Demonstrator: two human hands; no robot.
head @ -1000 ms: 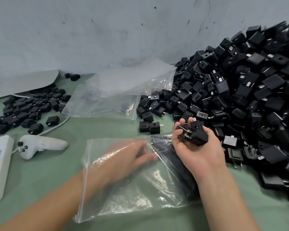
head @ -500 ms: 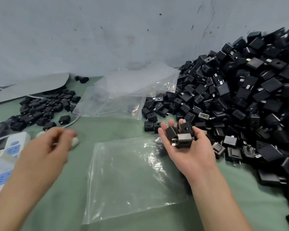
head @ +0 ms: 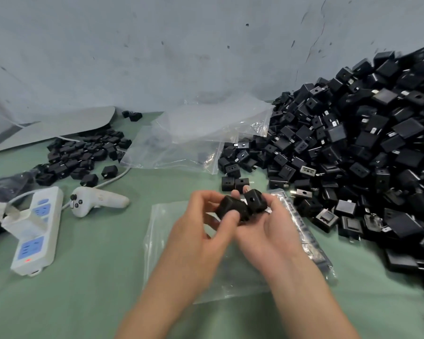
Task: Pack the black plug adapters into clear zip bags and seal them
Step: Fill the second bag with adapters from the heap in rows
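Adapters (head: 240, 208) gripped between left hand (head: 201, 231) and right hand (head: 272, 228).

Both hands are meeting above a clear bag (head: 160, 228) that is lying flat on the green table (head: 83, 294). The right hand (head: 269, 233) is cupping a few black adapters (head: 255, 201), palm up, and the left hand (head: 198, 231) is pinching one of them between thumb and fingers. A big heap of adapters (head: 353, 148) is spilling down the right side against the wall (head: 157, 57). Behind the hands, spare bags (head: 206, 133) are lying crumpled. To the left, a smaller pile (head: 78, 155), a white controller (head: 96, 201) and a power strip (head: 34, 231) with a red light are sitting on the table.
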